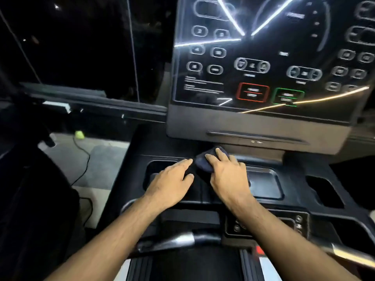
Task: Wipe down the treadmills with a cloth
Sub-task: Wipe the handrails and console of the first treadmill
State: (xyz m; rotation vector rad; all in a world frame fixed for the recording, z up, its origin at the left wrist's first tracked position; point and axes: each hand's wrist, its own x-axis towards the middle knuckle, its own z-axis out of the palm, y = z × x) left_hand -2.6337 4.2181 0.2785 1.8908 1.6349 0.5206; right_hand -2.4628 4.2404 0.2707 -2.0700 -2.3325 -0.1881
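Note:
A black treadmill console (pixel 263 57) with printed buttons fills the upper right, above a dark tray deck (pixel 267 185) with recessed pockets. A dark blue cloth (pixel 203 161) lies bunched on the deck just below the console. My right hand (pixel 227 175) lies on top of the cloth and presses it onto the deck, fingers stretched forward. My left hand (pixel 172 183) lies flat beside it over the left pocket, its fingertips close to the cloth's left edge. The picture is blurred by motion.
Silver handlebars (pixel 174 242) cross below my forearms, with a small button panel (pixel 267 224) to the right. On the left, a grey floor (pixel 101 159) carries a black cable and a green plug (pixel 79 134). A dark window fills the upper left.

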